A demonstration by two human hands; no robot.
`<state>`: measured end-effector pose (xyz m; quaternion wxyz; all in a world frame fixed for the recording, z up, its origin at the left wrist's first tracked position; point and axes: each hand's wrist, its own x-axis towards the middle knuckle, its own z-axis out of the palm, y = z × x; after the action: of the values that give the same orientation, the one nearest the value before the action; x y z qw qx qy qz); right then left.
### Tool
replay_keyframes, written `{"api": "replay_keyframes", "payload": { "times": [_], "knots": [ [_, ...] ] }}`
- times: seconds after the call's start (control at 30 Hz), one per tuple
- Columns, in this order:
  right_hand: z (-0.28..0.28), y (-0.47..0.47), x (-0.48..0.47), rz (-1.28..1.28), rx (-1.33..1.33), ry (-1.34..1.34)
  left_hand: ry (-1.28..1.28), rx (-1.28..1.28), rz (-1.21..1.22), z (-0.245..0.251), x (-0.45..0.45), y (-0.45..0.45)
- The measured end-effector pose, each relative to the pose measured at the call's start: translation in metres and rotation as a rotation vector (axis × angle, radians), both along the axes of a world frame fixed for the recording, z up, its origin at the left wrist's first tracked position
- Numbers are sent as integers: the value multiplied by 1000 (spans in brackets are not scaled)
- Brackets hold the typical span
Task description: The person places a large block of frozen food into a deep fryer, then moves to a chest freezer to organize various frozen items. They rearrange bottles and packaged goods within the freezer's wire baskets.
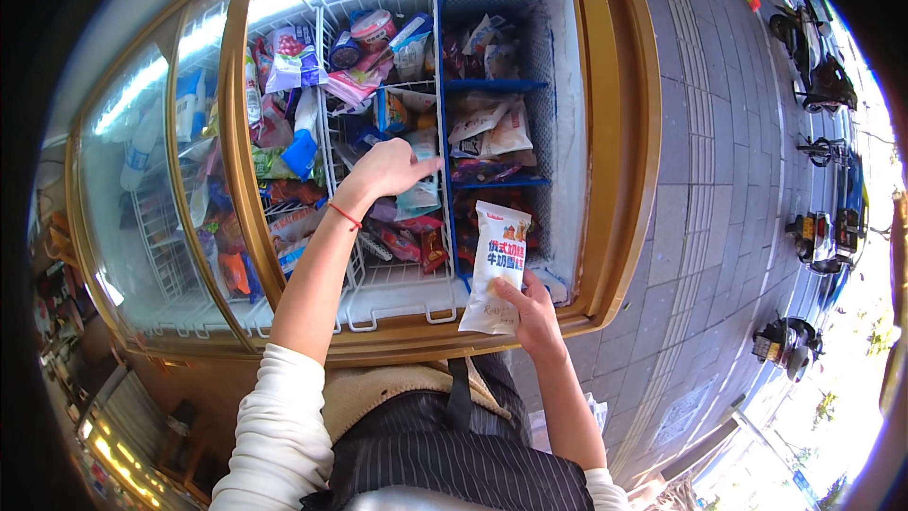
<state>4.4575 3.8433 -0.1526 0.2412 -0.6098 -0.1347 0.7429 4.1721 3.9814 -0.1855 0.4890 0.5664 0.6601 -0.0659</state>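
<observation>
In my right hand (532, 312) is a white ice cream wrapper packet (498, 262) with printed writing, gripped near its lower end, thumb on its front. It is held over the front right corner of an open chest freezer (617, 156). My left hand (394, 167), with a red cord bracelet on the wrist, is over the middle white wire basket (386, 273). Its thumb points at the blue divider; the other fingers are mostly hidden, so whether they grip anything is unclear. A pale turquoise packet (422, 195) lies just under this hand.
Blue mesh compartments (496, 85) on the right hold white packets (496, 128). A purple-and-white packet (294, 60) and a pink-lidded tub (373, 28) lie among others in the white baskets. Sliding glass (135, 156) covers the left side. Parked scooters (816, 227) stand beyond the paving (699, 191).
</observation>
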Motion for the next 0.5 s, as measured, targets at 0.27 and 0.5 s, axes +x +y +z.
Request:
{"api": "replay_keyframes", "payload": {
  "times": [0.27, 0.5],
  "knots": [
    [3, 3, 1, -19, -37, -49, 22, 472, 208, -137, 16, 36],
    [7, 2, 2, -75, -62, -8, 179, 190, 380, -179, 37, 49]
  ]
}}
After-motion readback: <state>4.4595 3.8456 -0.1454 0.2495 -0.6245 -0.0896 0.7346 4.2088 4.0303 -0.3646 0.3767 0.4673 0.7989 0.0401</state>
